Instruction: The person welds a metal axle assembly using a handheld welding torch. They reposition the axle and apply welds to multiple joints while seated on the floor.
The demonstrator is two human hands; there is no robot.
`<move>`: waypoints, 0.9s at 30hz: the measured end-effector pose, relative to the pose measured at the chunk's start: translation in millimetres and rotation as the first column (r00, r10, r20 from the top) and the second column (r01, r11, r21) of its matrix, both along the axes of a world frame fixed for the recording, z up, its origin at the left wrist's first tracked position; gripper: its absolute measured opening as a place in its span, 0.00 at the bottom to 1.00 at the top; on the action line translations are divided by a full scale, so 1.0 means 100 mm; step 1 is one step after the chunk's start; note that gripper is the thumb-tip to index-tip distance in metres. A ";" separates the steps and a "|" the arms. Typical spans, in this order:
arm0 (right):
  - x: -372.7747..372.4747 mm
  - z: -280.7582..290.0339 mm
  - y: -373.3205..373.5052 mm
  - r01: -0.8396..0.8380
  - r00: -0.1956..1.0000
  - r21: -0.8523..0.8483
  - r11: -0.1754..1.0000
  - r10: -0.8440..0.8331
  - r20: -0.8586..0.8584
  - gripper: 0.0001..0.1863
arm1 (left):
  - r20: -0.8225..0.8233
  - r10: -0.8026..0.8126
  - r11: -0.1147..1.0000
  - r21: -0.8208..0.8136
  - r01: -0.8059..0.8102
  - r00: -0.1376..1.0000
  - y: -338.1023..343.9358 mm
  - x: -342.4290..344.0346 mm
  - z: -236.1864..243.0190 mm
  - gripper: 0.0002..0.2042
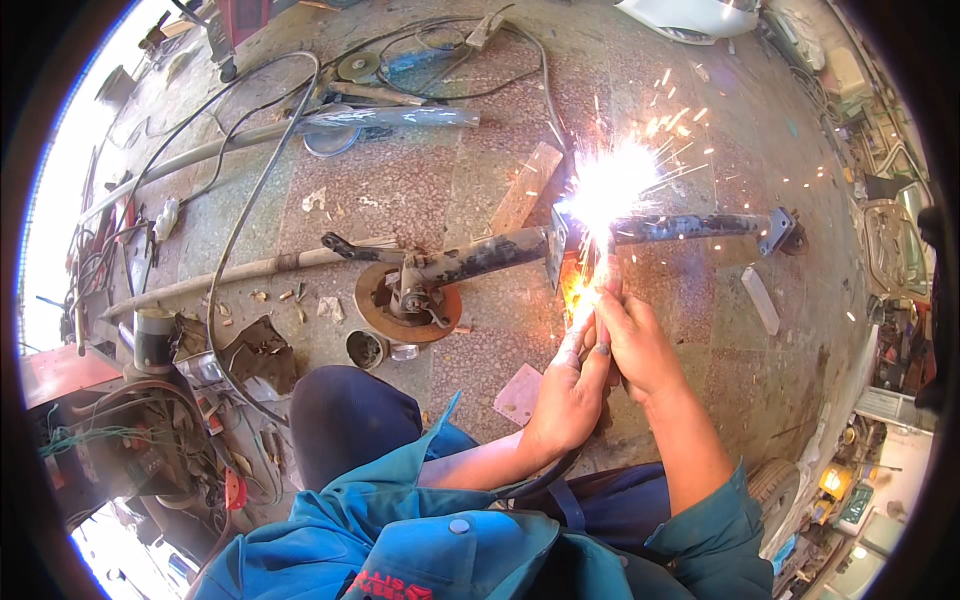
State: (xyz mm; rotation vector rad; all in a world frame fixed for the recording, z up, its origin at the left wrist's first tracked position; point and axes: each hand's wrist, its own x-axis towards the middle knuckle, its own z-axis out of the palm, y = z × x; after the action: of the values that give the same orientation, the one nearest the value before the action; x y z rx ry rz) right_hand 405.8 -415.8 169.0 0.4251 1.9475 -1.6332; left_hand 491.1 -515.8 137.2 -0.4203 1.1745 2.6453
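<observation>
Both hands are closed together around a welding electrode holder, mostly hidden by my fingers. My left hand (568, 398) grips from the left and below; my right hand (643, 348) wraps it from the right, touching the left. A dark cable (548, 478) runs from under the hands across my lap. Just beyond my fingertips burns a white welding arc (615, 185), throwing sparks up and right and hiding the spot it touches. The arc sits beside a flat flange plate (556, 248) between a worn black tube (490, 256) and a darker tube (695, 228) ending in a bracket (778, 232).
A rusty disc with a hub (375, 300) carries the left tube's end. Around lie a wooden block (527, 185), an angle grinder (365, 66), a long pipe (200, 287), a tin can (367, 349), a pinkish plate (518, 394), a pale bar (760, 300) and looping cables (240, 230).
</observation>
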 end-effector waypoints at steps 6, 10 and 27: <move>0.00 -0.07 0.04 0.028 0.999 0.009 1.000 -0.028 -0.045 0.20 | 0.035 -0.043 0.999 0.003 0.043 0.998 -0.03 -0.01 0.02 0.29; 0.00 0.01 -0.02 0.057 0.998 0.044 0.997 -0.056 -0.003 0.21 | 0.048 -0.058 0.997 -0.047 0.061 0.997 -0.05 -0.02 0.02 0.29; -0.04 0.02 -0.03 0.009 0.999 -0.015 1.000 -0.010 -0.053 0.14 | 0.114 -0.088 0.994 -0.049 0.094 0.990 -0.09 -0.01 0.10 0.31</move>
State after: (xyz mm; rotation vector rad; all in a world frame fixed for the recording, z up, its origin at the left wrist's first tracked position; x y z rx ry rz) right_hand 402.3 -418.6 171.4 0.3892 1.9734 -1.6795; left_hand 489.8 -525.0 147.4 -0.5054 1.2031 2.4830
